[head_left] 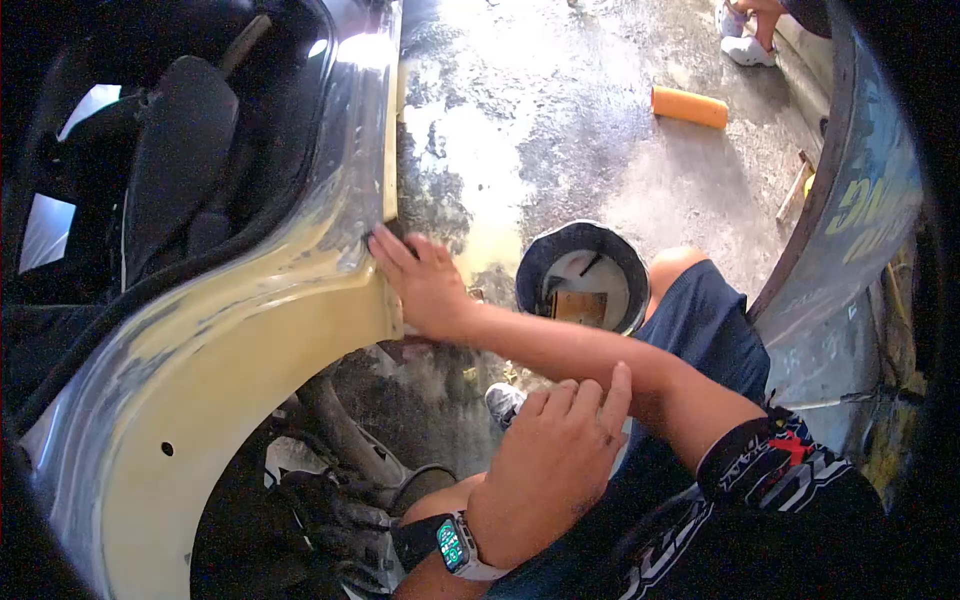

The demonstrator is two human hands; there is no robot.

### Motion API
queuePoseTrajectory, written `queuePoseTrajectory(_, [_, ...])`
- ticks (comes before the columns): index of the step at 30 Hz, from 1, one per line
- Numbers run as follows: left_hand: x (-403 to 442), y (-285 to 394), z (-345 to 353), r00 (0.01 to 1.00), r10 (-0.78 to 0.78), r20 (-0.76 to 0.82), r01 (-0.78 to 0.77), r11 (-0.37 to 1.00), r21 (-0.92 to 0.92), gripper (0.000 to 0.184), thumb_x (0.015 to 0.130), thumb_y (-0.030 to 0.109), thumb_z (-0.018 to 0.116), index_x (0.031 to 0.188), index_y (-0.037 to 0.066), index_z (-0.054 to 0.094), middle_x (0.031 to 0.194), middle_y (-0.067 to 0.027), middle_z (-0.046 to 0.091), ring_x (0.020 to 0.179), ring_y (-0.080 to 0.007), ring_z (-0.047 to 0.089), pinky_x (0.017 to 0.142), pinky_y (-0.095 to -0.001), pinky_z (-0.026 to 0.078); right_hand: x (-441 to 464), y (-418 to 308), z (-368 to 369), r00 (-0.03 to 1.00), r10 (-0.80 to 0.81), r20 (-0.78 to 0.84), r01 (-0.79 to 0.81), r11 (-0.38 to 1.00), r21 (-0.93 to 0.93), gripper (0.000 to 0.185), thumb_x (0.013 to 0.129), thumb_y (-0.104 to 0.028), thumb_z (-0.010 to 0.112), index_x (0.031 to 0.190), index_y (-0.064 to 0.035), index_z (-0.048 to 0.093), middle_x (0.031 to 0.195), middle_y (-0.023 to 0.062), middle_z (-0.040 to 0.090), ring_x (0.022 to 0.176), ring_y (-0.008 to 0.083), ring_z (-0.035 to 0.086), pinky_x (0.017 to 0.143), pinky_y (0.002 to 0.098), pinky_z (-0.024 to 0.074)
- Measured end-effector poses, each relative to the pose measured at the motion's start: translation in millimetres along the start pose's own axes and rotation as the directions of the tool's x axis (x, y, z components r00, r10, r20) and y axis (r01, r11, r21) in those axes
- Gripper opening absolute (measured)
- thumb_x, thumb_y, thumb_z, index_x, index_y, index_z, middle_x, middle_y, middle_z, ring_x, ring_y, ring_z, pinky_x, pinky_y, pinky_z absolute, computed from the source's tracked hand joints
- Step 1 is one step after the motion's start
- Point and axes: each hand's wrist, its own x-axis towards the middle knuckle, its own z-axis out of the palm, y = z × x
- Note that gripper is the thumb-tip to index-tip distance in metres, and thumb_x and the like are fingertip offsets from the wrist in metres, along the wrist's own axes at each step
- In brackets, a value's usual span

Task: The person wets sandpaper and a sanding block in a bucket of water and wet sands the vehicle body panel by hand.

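My right hand (425, 285) lies on the edge of a car body panel (250, 310), its fingers stretched out towards the door sill corner. The panel is cream with bare grey patches. A small dark spot shows at the fingertips; whatever is beneath them is hidden. My left hand (550, 455), with a smartwatch (455, 545) on its wrist, is over my lap, back up. Its index finger is extended against my right forearm, and the other fingers are bent and apart. I see nothing in it.
A dark bucket (640, 275) with liquid and a brownish piece inside stands by my knee. An orange cylinder (688, 107) lies on the wet floor (470, 130). Another person's foot (748, 50) shows at the top right, above a curved, lettered panel (850, 200).
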Motion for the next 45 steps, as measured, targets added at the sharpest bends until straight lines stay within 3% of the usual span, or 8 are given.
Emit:
queuePoseTrajectory(7, [-4.4, -4.1, 4.9, 0.998, 0.003, -0.068, -0.005, 1.0, -0.029, 0.06, 0.092, 0.027, 0.065, 0.14, -0.005, 0.048, 0.106, -0.0137, 0.063, 0.102, -0.0281, 0.063, 0.089, -0.0391, 0.05, -0.2, -13.7, -12.0, 0.975, 0.098, 0.199, -0.111, 0.992, 0.052, 0.083, 0.075, -0.005, 0.06, 0.154, -0.0031, 0.035, 0.163, 0.0104, 0.026, 0.127, 0.0335, 0.038, 0.105, 0.0451, 0.0345])
queuePoseTrajectory(8, [-2.6, -4.3, 3.9, 0.998, 0.007, -0.057, -0.009, 1.0, -0.025, 0.06, 0.092, 0.027, 0.065, 0.14, -0.005, 0.048, 0.106, -0.0137, 0.063, 0.103, -0.028, 0.063, 0.089, -0.039, 0.05, -10.0, -14.2, -6.4, 0.986, 0.077, 0.148, -0.1, 0.984, 0.15, 0.085, 0.074, -0.004, 0.059, 0.155, -0.0042, 0.033, 0.163, 0.0111, 0.026, 0.126, 0.0339, 0.038, 0.103, 0.045, 0.0352])
queuePoseTrajectory(12, [0.8, -0.5, 0.7, 1.0, 0.002, -0.021, -0.002, 1.0, -0.014, 0.06, 0.092, 0.026, 0.064, 0.141, -0.006, 0.047, 0.107, -0.0136, 0.063, 0.104, -0.0273, 0.063, 0.09, -0.0384, 0.05, 10.6, 17.4, -4.4, 0.994, -0.032, 0.102, 0.04, 0.995, -0.086, 0.076, 0.082, -0.013, 0.055, 0.155, -0.0105, 0.035, 0.162, 0.0075, 0.027, 0.126, 0.0338, 0.038, 0.1, 0.048, 0.0379])
queuePoseTrajectory(18, [-2.1, -0.4, 2.5, 0.999, 0.015, 0.034, -0.014, 1.0, -0.027, 0.061, 0.092, 0.026, 0.064, 0.141, -0.006, 0.046, 0.109, -0.0131, 0.062, 0.104, -0.027, 0.062, 0.089, -0.0378, 0.05, -6.7, -11.0, -13.5, 0.987, 0.052, 0.155, -0.069, 0.992, 0.108, 0.083, 0.078, -0.009, 0.057, 0.156, -0.0072, 0.031, 0.163, 0.0106, 0.026, 0.125, 0.0354, 0.037, 0.101, 0.0448, 0.0364])
queuePoseTrajectory(25, [2.8, 1.7, 5.1, 0.999, -0.032, -0.043, 0.032, 0.999, -0.006, 0.061, 0.092, 0.026, 0.064, 0.141, -0.006, 0.046, 0.106, -0.0133, 0.064, 0.103, -0.0268, 0.063, 0.088, -0.0383, 0.05, 29.0, 21.1, -5.9, 0.994, -0.063, 0.085, 0.073, 0.989, -0.126, 0.075, 0.08, -0.015, 0.058, 0.151, -0.004, 0.039, 0.16, 0.0083, 0.031, 0.121, 0.033, 0.04, 0.097, 0.0461, 0.0381])
queuePoseTrajectory(32, [5.2, -9.3, 14.3, 1.0, -0.004, 0.027, 0.005, 0.999, -0.036, 0.062, 0.092, 0.028, 0.065, 0.14, -0.006, 0.047, 0.108, -0.0169, 0.065, 0.101, -0.0304, 0.065, 0.088, -0.0405, 0.051, -44.7, -3.4, -33.4, 0.975, -0.066, 0.212, 0.001, 0.956, 0.293, 0.073, 0.084, -0.01, 0.059, 0.154, -0.0066, 0.038, 0.157, 0.0118, 0.033, 0.124, 0.0336, 0.042, 0.105, 0.0467, 0.0358])
queuePoseTrajectory(42, [0.7, -11.8, 15.9, 0.998, -0.065, -0.01, 0.064, 0.997, -0.036, 0.061, 0.093, 0.028, 0.064, 0.142, -0.004, 0.047, 0.108, -0.0152, 0.064, 0.101, -0.0299, 0.064, 0.088, -0.04, 0.05, -10.7, 18.6, -41.4, 0.992, 0.092, 0.085, -0.115, 0.939, 0.325, 0.072, 0.087, -0.009, 0.055, 0.156, -0.0165, 0.037, 0.113, 0.0155, 0.051, 0.104, 0.0343, 0.048, 0.095, 0.0484, 0.0366])
queuePoseTrajectory(45, [1.4, -8.3, 13.5, 0.997, -0.076, 0.012, 0.077, 0.997, -0.029, 0.06, 0.094, 0.028, 0.063, 0.142, -0.005, 0.047, 0.105, -0.0139, 0.063, 0.101, -0.0289, 0.063, 0.088, -0.0393, 0.05, 12.1, 19.3, -45.9, 0.968, 0.037, 0.248, -0.097, 0.968, 0.233, 0.074, 0.086, -0.012, 0.057, 0.156, -0.0181, 0.038, 0.109, 0.0138, 0.05, 0.101, 0.0325, 0.048, 0.093, 0.0465, 0.0367])
